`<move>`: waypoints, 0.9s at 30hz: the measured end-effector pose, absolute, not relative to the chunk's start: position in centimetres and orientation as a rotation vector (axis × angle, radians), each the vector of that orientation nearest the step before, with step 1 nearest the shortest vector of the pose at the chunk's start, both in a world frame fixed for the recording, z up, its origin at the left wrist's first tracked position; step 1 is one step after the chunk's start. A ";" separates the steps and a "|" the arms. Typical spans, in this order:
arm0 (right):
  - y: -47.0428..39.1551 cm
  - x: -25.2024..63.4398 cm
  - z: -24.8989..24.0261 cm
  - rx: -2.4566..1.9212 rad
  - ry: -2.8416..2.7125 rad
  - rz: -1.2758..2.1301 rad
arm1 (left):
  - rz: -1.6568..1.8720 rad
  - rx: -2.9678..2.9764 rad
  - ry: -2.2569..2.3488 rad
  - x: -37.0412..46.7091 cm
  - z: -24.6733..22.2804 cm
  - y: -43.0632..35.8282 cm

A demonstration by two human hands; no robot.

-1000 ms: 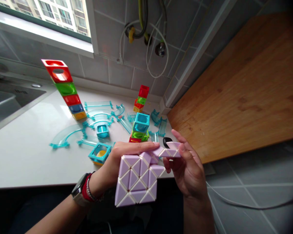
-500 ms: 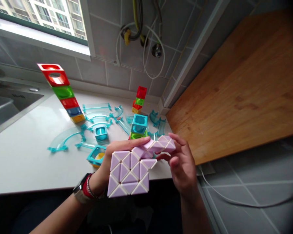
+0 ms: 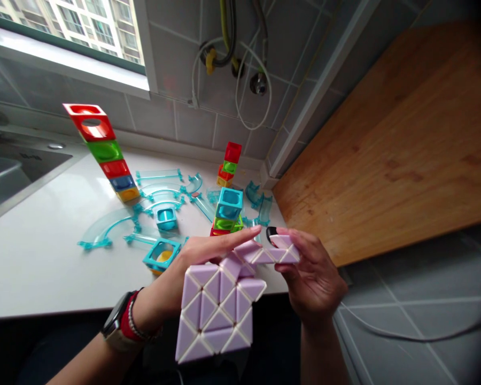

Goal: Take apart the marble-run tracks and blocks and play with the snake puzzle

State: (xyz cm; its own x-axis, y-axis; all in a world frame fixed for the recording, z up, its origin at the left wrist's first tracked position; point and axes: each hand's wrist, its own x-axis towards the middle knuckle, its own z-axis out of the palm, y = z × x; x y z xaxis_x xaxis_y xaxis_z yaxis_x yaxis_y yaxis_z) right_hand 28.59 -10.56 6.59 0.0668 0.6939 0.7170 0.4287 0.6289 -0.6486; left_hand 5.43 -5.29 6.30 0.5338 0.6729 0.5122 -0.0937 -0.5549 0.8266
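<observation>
A lilac snake puzzle (image 3: pixel 218 313) with white edges is held between both hands, in front of the counter's edge. Its larger part is folded into a flat block, and a narrow tail of wedges runs off to the upper right. My left hand (image 3: pixel 196 254) grips the block from behind, index finger stretched along the top; its other fingers are hidden by the puzzle. My right hand (image 3: pixel 315 275) pinches the tail's end between thumb and fingers. A small black thing (image 3: pixel 271 233) shows by the right fingertips; I cannot make out what it is.
On the white counter (image 3: pixel 36 256) stand a tall block tower (image 3: pixel 104 152), a small tower (image 3: pixel 230 163) and a turquoise-topped stack (image 3: pixel 229 206). Clear turquoise track pieces (image 3: pixel 160 192) and a turquoise cube (image 3: pixel 162 255) lie around. A wooden board (image 3: pixel 396 144) leans at right; a sink (image 3: pixel 20 166) is left.
The puzzle has come lower and closer to me. My right fingers have closed on the tail's end, whose wedges now face differently. The black thing has come into sight.
</observation>
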 end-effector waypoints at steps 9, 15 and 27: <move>-10.3 27.9 5.7 -1.057 -1.544 0.246 | 1.199 1.999 0.370 6.3 5.2 -5.4; -10.1 26.8 5.3 -1.084 -1.363 0.389 | 1.173 1.917 0.381 6.8 4.5 -5.3; -11.1 27.4 7.1 -1.157 -1.251 0.481 | 1.112 1.992 0.354 7.2 4.3 -5.3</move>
